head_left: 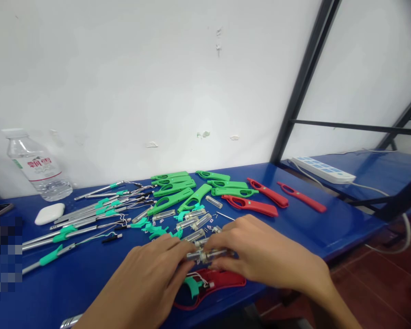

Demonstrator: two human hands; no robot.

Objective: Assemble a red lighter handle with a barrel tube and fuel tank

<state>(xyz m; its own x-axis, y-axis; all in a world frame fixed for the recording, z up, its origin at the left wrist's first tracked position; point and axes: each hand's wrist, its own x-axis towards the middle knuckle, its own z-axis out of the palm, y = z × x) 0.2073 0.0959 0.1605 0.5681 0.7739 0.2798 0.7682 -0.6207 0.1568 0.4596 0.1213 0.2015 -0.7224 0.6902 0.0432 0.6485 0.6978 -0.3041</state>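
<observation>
My left hand (pixel 150 269) pinches one end of a clear cylinder (pixel 192 256) at the front middle of the blue table. Right beside it, my right hand (pixel 250 251) has its fingers closed on another clear cylinder (pixel 215 254), slightly blurred. Below both hands lies a red casing half (pixel 226 278) with a teal trigger piece (pixel 192 287) and thin wires in it. Several more clear cylinders (pixel 202 222) and loose teal pieces (pixel 157 231) are scattered just behind my fingers.
Green casings (pixel 171 201) and red casings (pixel 269 194) lie at the back. Metal rods with wires (pixel 89 212) spread across the left, near a water bottle (pixel 39 169) and white case (pixel 50 214). A black frame (pixel 304 68) and power strip (pixel 322 170) are right.
</observation>
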